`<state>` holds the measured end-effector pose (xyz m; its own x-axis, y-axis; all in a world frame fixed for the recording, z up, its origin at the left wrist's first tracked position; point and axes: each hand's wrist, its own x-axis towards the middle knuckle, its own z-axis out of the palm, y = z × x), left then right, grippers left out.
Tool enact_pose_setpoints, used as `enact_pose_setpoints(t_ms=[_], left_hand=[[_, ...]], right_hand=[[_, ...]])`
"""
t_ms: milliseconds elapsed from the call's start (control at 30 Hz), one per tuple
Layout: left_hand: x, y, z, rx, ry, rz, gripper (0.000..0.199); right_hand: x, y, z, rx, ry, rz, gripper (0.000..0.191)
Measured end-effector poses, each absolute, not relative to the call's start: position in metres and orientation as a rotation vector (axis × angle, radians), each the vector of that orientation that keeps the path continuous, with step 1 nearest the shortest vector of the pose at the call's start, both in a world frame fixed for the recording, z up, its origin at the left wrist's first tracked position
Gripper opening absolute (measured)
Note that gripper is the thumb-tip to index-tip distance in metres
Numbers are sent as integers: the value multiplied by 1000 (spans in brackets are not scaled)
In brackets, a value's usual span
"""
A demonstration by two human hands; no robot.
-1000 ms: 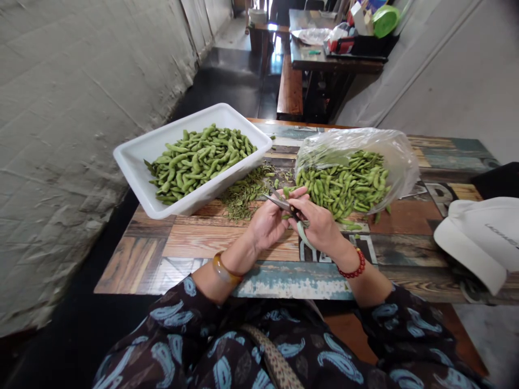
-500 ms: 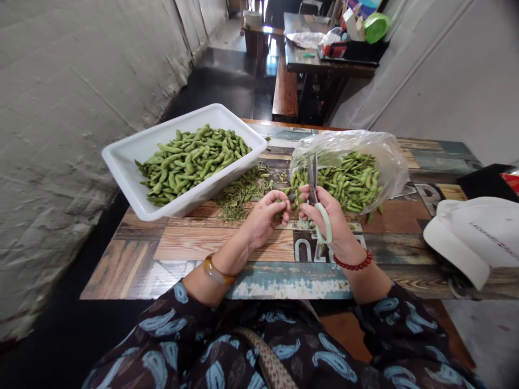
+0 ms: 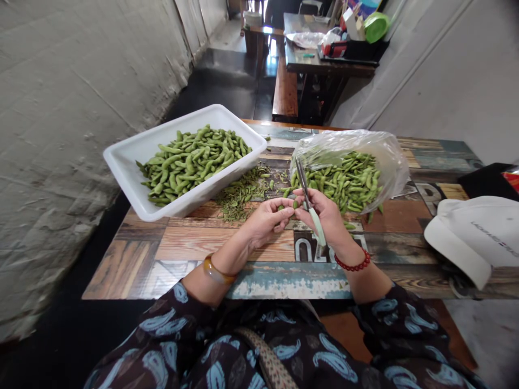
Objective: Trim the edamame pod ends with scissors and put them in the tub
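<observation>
My left hand is closed in a pinch on a green edamame pod, only partly visible between the fingers. Its fingertips meet those of my right hand, which is closed round scissors with pale green handles. The blades point up and away and look nearly closed. Another bit of pod shows at the right fingertips. Behind the right hand, a clear plastic bag lies open with many edamame pods. To the left stands a white tub of pods.
Trimmed stem scraps lie in a heap between tub and bag. A white cap rests at the right of the patterned table, near a black box. Farther back are a wooden bench and another table.
My hands have come together, fingertips now touching. The scissors have turned, their blades swinging left and drawing closer together. Tub and bag stay in place.
</observation>
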<state>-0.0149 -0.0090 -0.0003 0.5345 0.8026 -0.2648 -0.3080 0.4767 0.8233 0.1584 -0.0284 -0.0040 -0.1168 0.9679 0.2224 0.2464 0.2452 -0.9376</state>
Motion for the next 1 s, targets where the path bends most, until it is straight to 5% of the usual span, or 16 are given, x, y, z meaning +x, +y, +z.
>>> enact_pose_setpoints(t_ms=[200,567,1000], left_hand=[[-19,-9,1,755,707,636,38],[-23,-3,8,845,805,965,35],[-23,-4,6,975,864,1026,32]], right_hand=[[162,-29,-1,-1144,-1708,831,40],[164,-28,-1,-1187,-2001,359,44],[166,-28,-3,-1173,-2137,277,53]])
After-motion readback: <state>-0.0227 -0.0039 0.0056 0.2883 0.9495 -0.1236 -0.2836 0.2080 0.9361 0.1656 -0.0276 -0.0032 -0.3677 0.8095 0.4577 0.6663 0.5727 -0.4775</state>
